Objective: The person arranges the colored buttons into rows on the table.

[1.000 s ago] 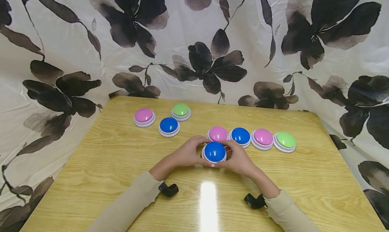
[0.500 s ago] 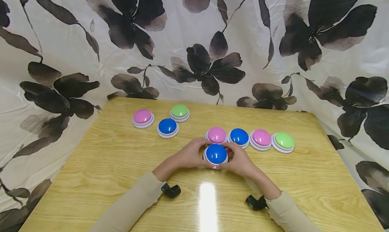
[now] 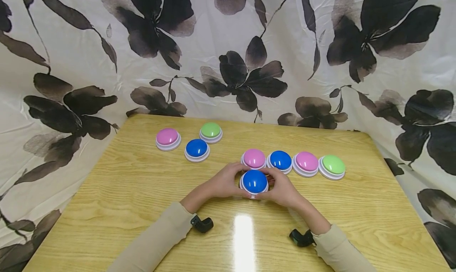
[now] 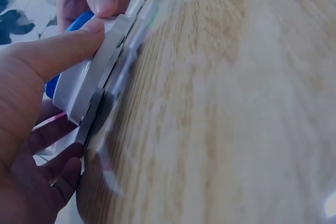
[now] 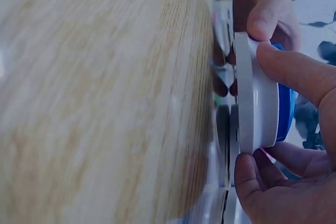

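Note:
A round push button with a blue dome [image 3: 254,181] and white base [image 5: 257,93] is held between both hands near the table's middle. My left hand [image 3: 227,181] grips its left side, thumb along the near edge and fingers curled round the far side. From the other side my right hand [image 3: 281,186] holds it the same way, the two thumb tips close together. Both wrist views show the base close over the wood, overlapping other white bases behind it. Just beyond it sits a pink button [image 3: 254,158], its near edge partly hidden by the held one.
Right of that pink button, a blue button [image 3: 280,160], another pink button [image 3: 306,162] and a green button [image 3: 333,165] continue the row. Farther left stand a pink [image 3: 167,137], a blue [image 3: 196,148] and a green button [image 3: 211,130]. A floral cloth [image 3: 199,42] hangs behind the table.
The held blue button and both hands have shifted slightly right and nearer to me. The head view has tilted a little; the other buttons keep their places on the table.

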A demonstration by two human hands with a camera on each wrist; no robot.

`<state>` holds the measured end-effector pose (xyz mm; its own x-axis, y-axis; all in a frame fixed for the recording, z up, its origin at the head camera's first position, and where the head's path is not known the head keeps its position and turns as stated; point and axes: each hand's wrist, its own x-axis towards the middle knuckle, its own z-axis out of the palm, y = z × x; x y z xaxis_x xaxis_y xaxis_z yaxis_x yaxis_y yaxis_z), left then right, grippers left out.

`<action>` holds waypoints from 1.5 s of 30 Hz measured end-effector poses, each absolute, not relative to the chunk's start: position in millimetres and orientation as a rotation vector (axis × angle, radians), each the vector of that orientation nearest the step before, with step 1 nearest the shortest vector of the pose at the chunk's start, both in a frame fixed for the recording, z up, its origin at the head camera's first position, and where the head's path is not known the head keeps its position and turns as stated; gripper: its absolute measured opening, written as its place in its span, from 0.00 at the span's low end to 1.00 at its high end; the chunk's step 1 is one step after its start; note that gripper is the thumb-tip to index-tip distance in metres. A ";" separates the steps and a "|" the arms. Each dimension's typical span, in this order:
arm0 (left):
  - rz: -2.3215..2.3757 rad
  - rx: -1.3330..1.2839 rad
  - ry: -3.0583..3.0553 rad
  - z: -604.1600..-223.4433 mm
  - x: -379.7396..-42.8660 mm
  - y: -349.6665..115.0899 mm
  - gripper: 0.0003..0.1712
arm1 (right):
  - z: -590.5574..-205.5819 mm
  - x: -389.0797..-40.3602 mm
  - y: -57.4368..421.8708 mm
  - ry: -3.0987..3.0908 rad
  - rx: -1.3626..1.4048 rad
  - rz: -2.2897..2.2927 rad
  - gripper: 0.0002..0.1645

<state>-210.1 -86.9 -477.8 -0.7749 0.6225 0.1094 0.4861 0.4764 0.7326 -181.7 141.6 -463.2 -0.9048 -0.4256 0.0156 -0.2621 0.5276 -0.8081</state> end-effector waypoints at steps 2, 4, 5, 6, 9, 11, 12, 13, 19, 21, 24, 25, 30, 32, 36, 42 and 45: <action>1.169 0.958 2.552 -478.2 -209.0 -86.5 0.46 | -463.2 -180.8 141.8 2.580 -0.589 -1.316 0.45; 1.161 0.957 2.559 -478.8 -208.3 -86.1 0.46 | -463.3 -180.1 141.9 2.582 -0.587 -1.313 0.46; 1.161 0.959 2.561 -479.1 -207.9 -85.9 0.46 | -463.5 -179.9 142.0 2.584 -0.587 -1.311 0.46; 1.163 0.962 2.563 -479.5 -207.6 -85.7 0.46 | -463.4 -179.6 142.1 2.586 -0.585 -1.307 0.47; 1.175 0.975 2.565 -480.2 -206.8 -85.0 0.46 | -463.3 -178.9 142.5 2.590 -0.579 -1.302 0.48; 1.179 0.975 2.566 -480.3 -206.2 -84.7 0.46 | -463.0 -178.4 142.9 2.589 -0.579 -1.302 0.48; 1.181 0.978 2.565 -480.2 -205.9 -84.4 0.46 | -462.8 -178.1 143.1 2.588 -0.581 -1.303 0.48; 1.180 0.983 2.565 -480.2 -205.6 -84.2 0.46 | -462.7 -177.9 143.3 2.585 -0.584 -1.305 0.48; 1.162 1.009 2.568 -479.2 -204.6 -83.6 0.46 | -463.6 -177.2 143.9 2.561 -0.580 -1.324 0.48; 1.149 1.005 2.573 -479.0 -204.5 -83.6 0.46 | -464.0 -177.1 143.9 2.556 -0.569 -1.328 0.48; 1.136 1.000 2.580 -478.9 -204.6 -83.6 0.46 | -464.4 -177.0 143.8 2.553 -0.550 -1.327 0.48; 1.131 0.999 2.582 -478.9 -204.7 -83.5 0.46 | -464.4 -177.0 143.7 2.551 -0.544 -1.328 0.48; 1.103 0.999 2.601 -479.4 -204.8 -83.7 0.47 | -465.0 -177.4 143.1 2.546 -0.522 -1.332 0.48; 1.093 1.007 2.606 -479.5 -205.1 -83.9 0.47 | -466.1 -178.0 142.8 2.548 -0.523 -1.332 0.48; 1.052 1.004 2.620 -479.9 -205.8 -84.2 0.48 | -467.6 -179.3 143.0 2.549 -0.527 -1.323 0.48; 1.009 0.963 2.640 -478.1 -206.2 -83.7 0.49 | -464.8 -180.4 143.4 2.548 -0.500 -1.306 0.47; 0.994 0.944 2.645 -478.2 -205.5 -83.9 0.48 | -462.7 -179.4 143.0 2.537 -0.477 -1.304 0.47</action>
<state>-205.5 -83.9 -478.2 -0.7876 0.6126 0.0665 0.5049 0.5796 0.6397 -179.4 143.0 -462.7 -0.9155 -0.3961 -0.0701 -0.1736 0.5462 -0.8195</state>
